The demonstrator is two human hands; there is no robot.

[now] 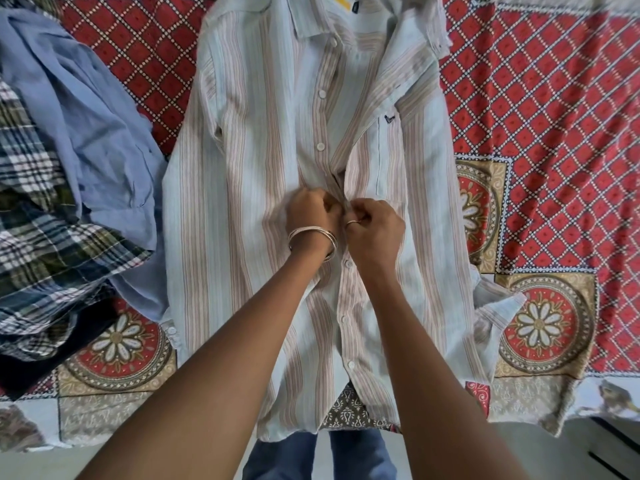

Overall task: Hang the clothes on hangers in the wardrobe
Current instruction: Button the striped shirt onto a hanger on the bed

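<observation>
A pale blue shirt with pink and tan stripes (249, 161) lies flat and face up on the bed, collar at the far end, hem hanging over the near edge. Its front is buttoned below my hands and open above them. My left hand (310, 209), with bangles on the wrist, pinches the left side of the button placket at mid-chest. My right hand (375, 225), wearing a ring, pinches the right side of the placket against it. The fingertips of both hands meet at one button, which they hide. No hanger or wardrobe is in sight.
A patterned red bedspread (540, 98) covers the bed. A crumpled plain blue shirt (86, 109) and a plaid shirt (38, 230) lie heaped at the left, with dark cloth (27, 372) under them. Blue jeans on my legs (294, 455) show below the bed edge.
</observation>
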